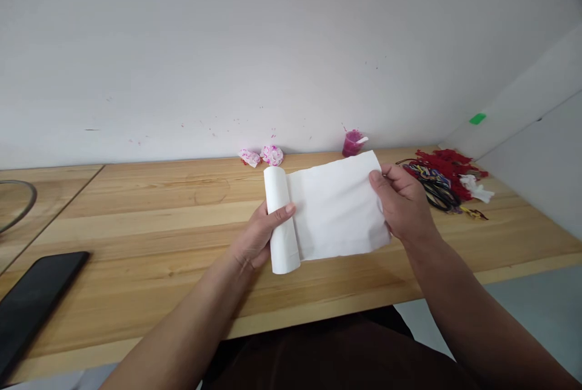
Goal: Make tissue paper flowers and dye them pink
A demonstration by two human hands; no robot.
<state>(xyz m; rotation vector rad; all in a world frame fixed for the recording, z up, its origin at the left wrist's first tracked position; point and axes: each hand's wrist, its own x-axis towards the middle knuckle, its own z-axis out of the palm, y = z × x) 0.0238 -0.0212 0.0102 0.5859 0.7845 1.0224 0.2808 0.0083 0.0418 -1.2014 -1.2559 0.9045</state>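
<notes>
A roll of white tissue paper [282,244] is held upright, slightly tilted, above the wooden table. My left hand [264,229] is wrapped round the roll, its thumb across the front and the other fingers hidden behind. A flat sheet [336,208] runs from the roll out to the right, still joined to it. My right hand [404,199] pinches the free end of that sheet near its upper right corner, thumb in front. Part of the right fingers is hidden behind the paper.
Two crumpled pink-stained paper balls [271,155] and a cup of purple stuff [352,143] stand by the wall. Red fabric and dark cords [441,181] lie at the right. A black phone [40,293] rests on the table [159,293] at the left.
</notes>
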